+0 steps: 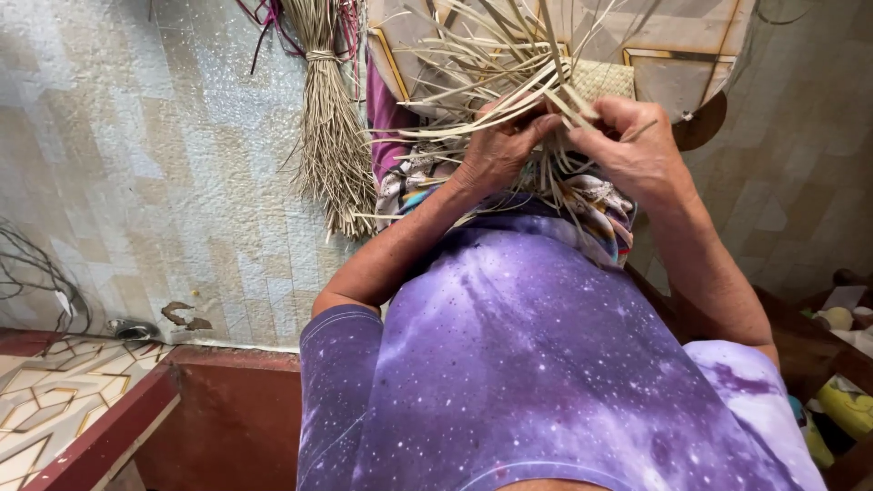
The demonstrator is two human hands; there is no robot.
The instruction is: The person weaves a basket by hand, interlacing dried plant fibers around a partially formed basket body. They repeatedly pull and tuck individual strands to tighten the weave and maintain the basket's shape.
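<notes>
A tied bundle of dry reeds lies on the tiled floor.

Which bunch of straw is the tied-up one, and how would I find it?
Start at the pale speckled tiled floor and look along the top edge, left of the person's two hands. There lies the tied bundle of dry tan straw strips, bound near its top and fanning out below. Unlike the loose flat strips in the hands, it lies untouched.

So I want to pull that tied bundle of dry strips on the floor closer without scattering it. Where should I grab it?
Grip the bundle of strips at its tied neck, coming from the side. The binding holds the strips tight and narrow there, while the lower ends fan out loose and would likely slip apart.
</notes>
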